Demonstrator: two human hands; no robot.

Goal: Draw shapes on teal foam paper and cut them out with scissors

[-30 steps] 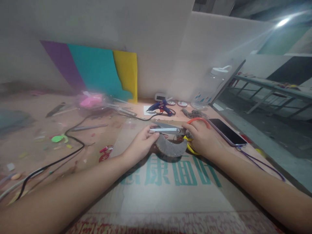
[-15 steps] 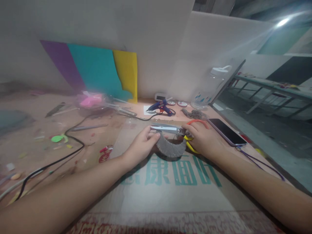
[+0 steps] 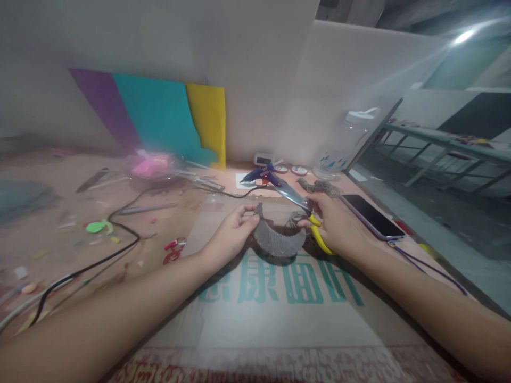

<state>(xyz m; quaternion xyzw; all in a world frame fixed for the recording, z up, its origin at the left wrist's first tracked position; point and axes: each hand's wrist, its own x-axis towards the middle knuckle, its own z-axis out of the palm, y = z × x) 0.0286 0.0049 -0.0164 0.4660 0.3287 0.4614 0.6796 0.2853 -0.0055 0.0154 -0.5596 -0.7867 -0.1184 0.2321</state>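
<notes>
The gray crescent (image 3: 279, 243) is held above the cardboard sheet (image 3: 239, 332), near the middle of the view, with its curve facing down. Its left end is pinched between the thumb and fingers of the left hand (image 3: 236, 230); the fingers are closed on it. The scissors (image 3: 294, 196) are gripped in the right hand (image 3: 331, 223), with the fingers curled around the handles. The blades are aimed forward and to the left; whether they are fully closed cannot be told. The yellow handle loop is exposed below the palm. Gray strands (image 3: 294, 218) are located at the right fingertips, beside the right end of the crescent.

The blue glue gun (image 3: 261, 174) is positioned beyond the hands, with its nozzle over a white card (image 3: 241, 181). A gray fuzzy clump (image 3: 319, 186) is placed to its right, in front of the clear bottle (image 3: 339, 146). The phone (image 3: 373, 216) is laid face up beside the right hand. A black cord (image 3: 126, 246) is routed across the left side of the table (image 3: 139, 223), near a green piece (image 3: 95, 227).
</notes>
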